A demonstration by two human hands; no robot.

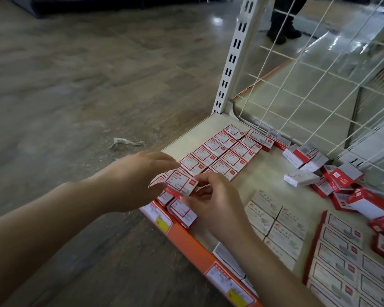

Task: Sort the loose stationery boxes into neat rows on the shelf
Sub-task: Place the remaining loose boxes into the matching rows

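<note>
Right hand (pixel 211 202) pinches box (pixel 182 182) over shelf (pixel 262 173), wood-look floor (pixel 75 85).

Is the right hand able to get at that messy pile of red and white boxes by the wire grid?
Probably yes: the bare shelf lies open between the right hand and the pile of red and white boxes; it holds a box now.

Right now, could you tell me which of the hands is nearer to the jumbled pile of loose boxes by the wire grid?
Right. The right hand is beside the rows, closer to the loose pile; the left hand is farther, at the shelf's outer edge.
</note>
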